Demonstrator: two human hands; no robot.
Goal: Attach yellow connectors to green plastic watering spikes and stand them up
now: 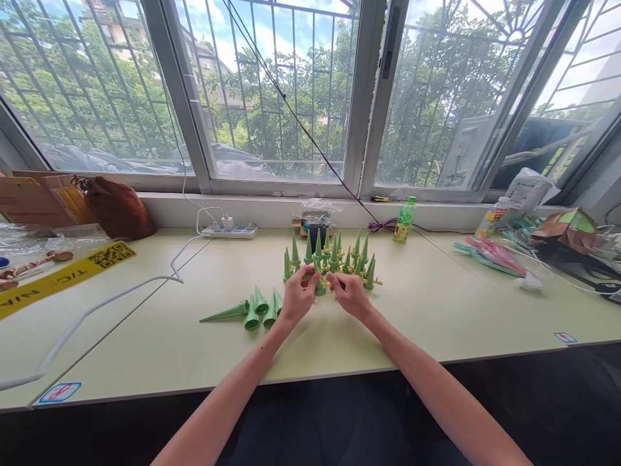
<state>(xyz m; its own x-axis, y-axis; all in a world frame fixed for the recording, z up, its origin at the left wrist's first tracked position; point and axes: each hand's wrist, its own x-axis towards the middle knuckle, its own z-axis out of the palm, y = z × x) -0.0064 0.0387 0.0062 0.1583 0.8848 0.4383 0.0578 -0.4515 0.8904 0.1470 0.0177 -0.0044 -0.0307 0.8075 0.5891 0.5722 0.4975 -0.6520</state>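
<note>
My left hand (299, 291) is closed around a green plastic plant watering spike (319, 286), which stands tip up. Close beside it, my right hand (348, 290) pinches at a small yellow valve (326, 281) at the side of that spike; the fingertips partly hide it. Behind both hands stands a cluster of several green spikes (364, 249), tips up, many with yellow valves (379, 281) sticking out. To the left of my left hand are several more spikes (251, 316) without visible valves, and one of them (224, 313) lies on its side.
Behind the cluster sits an opened small box (317, 220) with clear plastic. A green-capped bottle (404, 220) stands to its right. A white cable (130, 285) runs from the power strip (230, 231) across the table's left side. Bags and pink-and-green plastic strips (499, 255) lie at right.
</note>
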